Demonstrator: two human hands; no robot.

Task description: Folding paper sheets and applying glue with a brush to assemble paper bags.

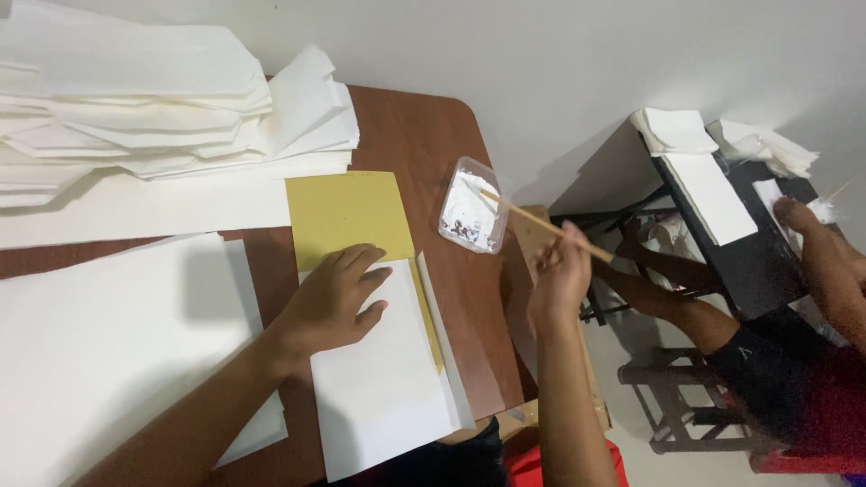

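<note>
**Left hand flat on folded paper, right hand dipping a stick into a tub of white paste**

The left hand (336, 302) lies palm down, fingers spread and gripping nothing, on a folded sheet of white paper (383, 388) that rests on the brown wooden table (424, 135). Under its fingertips and just beyond them a flat mustard-yellow rectangular card (347, 209) shows from beneath the paper; a narrow strip of the same yellow runs along the paper's right edge, beside a raised white flap.

The right hand (559, 275) is held off the table's right edge, well apart from the left, its fingers closed around a thin, pale wooden stick (541, 225). The stick slants up and away to the left of this hand, and its far tip sits inside a small clear plastic tub (471, 216) holding white paste, which stands on the table near the edge, between the two hands and a little beyond them.

To the left of the left forearm lies a large white sheet (108, 343). Beyond the left hand, at the far side of the table, is a tall heap of folded white paper pieces (162, 99).

Far to the right of the right hand, another person's arm (825, 261) reaches over a black table (749, 261) carrying more white paper sheets (713, 194).
</note>
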